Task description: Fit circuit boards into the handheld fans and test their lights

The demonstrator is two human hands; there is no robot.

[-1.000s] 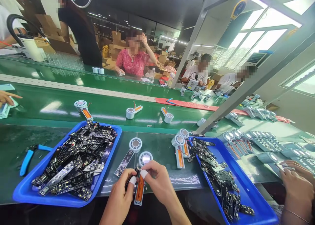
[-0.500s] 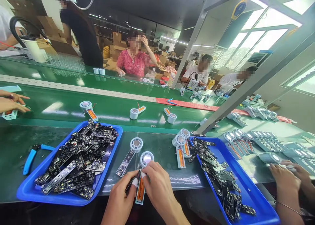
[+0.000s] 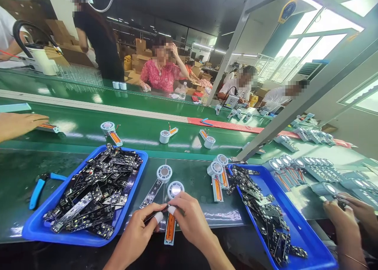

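Note:
My left hand (image 3: 138,232) and my right hand (image 3: 189,219) meet over a small flashlight body (image 3: 170,226) with an orange battery and a round white head (image 3: 175,189). Both hands pinch at its upper end; taped fingertips press a thin black circuit strip (image 3: 152,215) against it. A second unit with a black board (image 3: 156,183) lies just beyond my hands. To the left a blue tray (image 3: 32,232) holds several black circuit boards. Another blue tray (image 3: 307,242) of boards lies at the right.
Blue-handled pliers (image 3: 37,189) lie left of the left tray. Several flashlight units ride the green conveyor (image 3: 88,132). A co-worker's hand (image 3: 17,124) reaches in at far left; another person's hands (image 3: 348,219) work at the right beside rows of finished units (image 3: 295,167). Workers sit across the belt.
The units on the belt have drifted right. My left hand has slid left and lower, still pinching the strip. The co-worker's hand at the left now lies flat on the belt.

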